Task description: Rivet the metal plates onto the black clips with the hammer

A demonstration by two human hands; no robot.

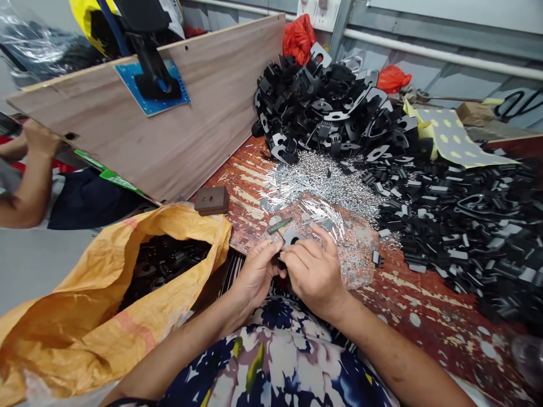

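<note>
Close to my body, at the front edge of the table, my left hand [258,270] and my right hand [316,272] meet around a black plastic clip part [292,235]. Its light grey face with a round notch pokes out above my fingers; the rest is hidden. Both hands are closed on it, fingertips pinched together. Just beyond it lies a small green tool [279,225]. Loose thin metal pins [323,215] are strewn past my right hand, with a heap of tiny metal springs [345,183] behind them. One small black piece [376,259] sits to the right.
Black plastic parts [322,107] are piled at the back, smaller black pieces [462,220] at right. An orange woven sack [76,316] with dark parts stands open at left. A brown block [211,201] rests beside a wooden board [203,85]. Another person's arm [31,175] shows far left.
</note>
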